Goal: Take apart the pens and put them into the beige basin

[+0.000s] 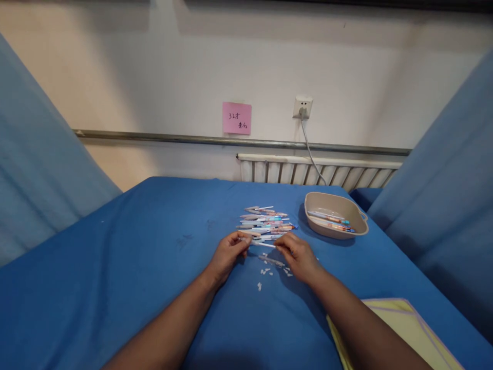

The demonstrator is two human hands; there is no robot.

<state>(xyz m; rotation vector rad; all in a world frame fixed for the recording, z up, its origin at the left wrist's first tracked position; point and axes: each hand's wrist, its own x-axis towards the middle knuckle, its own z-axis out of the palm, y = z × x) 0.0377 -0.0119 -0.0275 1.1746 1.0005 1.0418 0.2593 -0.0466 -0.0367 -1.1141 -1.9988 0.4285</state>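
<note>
My left hand and my right hand are both closed, fingers pinching opposite ends of a slim white pen. It lies nearly level between them, and the fingertips hide both its ends. Just beyond the hands, a pile of pens in clear, white, blue and orange tones is laid side by side. On the near side of the held pen, a clear pen-like tube rests on the blue cloth. Several tiny white pieces are scattered around that tube.
To the right stands a beige plastic basket with several pens inside. A yellow cloth or folder lies under my right forearm. Behind the table are a radiator, a metal rail and a plugged-in cord. Blue curtains hang at both sides.
</note>
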